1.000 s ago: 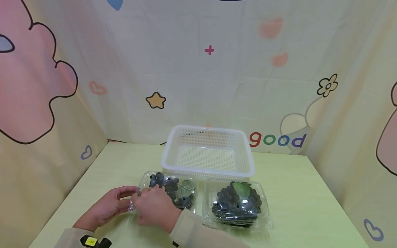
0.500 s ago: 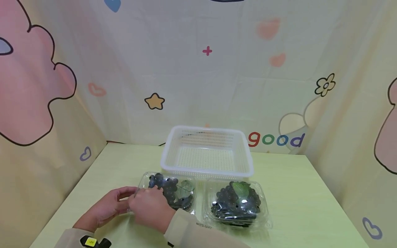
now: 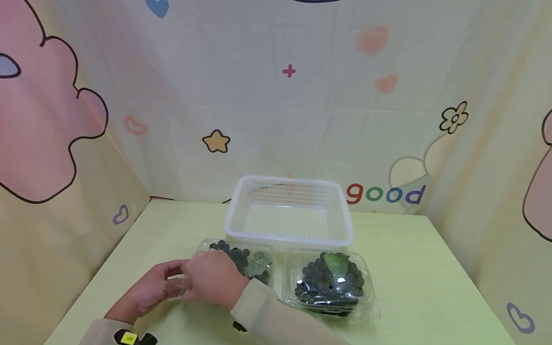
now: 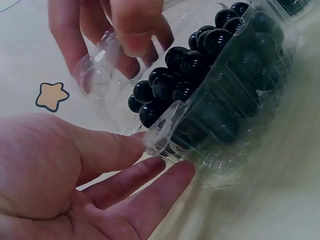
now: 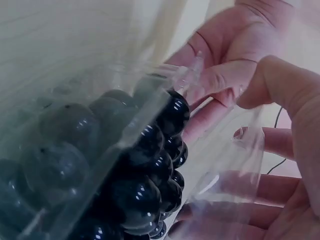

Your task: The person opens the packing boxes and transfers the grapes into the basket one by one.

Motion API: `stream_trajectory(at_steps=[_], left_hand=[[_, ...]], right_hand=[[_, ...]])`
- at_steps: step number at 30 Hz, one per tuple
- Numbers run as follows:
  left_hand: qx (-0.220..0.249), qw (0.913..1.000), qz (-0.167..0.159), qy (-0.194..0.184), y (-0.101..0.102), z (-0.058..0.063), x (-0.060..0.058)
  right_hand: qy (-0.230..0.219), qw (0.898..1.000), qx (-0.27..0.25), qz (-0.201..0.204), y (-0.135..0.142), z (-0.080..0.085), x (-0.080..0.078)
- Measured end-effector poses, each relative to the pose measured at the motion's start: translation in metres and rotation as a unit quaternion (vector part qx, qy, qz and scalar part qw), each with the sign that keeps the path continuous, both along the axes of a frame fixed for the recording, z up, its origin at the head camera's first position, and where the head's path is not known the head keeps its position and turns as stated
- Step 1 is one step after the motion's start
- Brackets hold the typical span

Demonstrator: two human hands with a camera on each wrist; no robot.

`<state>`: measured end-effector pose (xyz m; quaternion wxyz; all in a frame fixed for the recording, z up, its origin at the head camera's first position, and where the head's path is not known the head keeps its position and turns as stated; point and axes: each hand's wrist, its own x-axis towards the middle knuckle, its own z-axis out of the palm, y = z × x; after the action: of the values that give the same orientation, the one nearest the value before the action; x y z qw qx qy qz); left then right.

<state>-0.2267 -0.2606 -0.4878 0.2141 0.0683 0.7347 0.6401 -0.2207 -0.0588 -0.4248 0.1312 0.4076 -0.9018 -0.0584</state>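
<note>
On the left stands a clear plastic clamshell box (image 3: 207, 243) of dark grapes (image 3: 239, 257) with a green leaf. My left hand (image 3: 148, 291) pinches its near-left corner, the thumb on the rim and the fingers below, as the left wrist view shows. My right hand (image 3: 215, 278) holds the clear lid (image 4: 100, 75) by its edge, thumb on one side and fingers on the other. The lid stands partly raised from the base (image 4: 235, 125), and bare grapes (image 4: 175, 75) show in the gap. In the head view, my right hand hides much of this box.
A second clamshell box (image 3: 366, 287) of dark grapes, its lid down, sits just to the right. Behind both boxes stands a white perforated basket (image 3: 347, 220) on the pale table (image 3: 409, 268). A printed curtain (image 3: 258, 96) hangs behind the table.
My right hand has risen slightly, with the lid edge coming up at the left box's near-left corner. The left hand keeps its place at that corner.
</note>
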Motion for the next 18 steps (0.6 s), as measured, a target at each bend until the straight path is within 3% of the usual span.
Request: stream_trajectory(at_steps=[6,9,14,18], left_hand=[[-0.002,1.0000,0.004,-0.006,-0.001,-0.001,0.000],[-0.001,1.0000,0.001,-0.009,-0.002,-0.001,0.000],[-0.001,0.9999,0.004,-0.012,0.000,0.000,0.000],[-0.005,0.9999,0.010,-0.010,0.001,0.002,0.000]], right_hand=[[0.034,0.999,0.015,-0.014,0.005,-0.010,0.009],[0.054,0.998,-0.013,-0.025,0.015,-0.019,0.014],[0.064,0.995,-0.074,0.019,0.046,-0.029,0.015],[0.073,0.992,-0.091,0.041,0.072,-0.035,0.015]])
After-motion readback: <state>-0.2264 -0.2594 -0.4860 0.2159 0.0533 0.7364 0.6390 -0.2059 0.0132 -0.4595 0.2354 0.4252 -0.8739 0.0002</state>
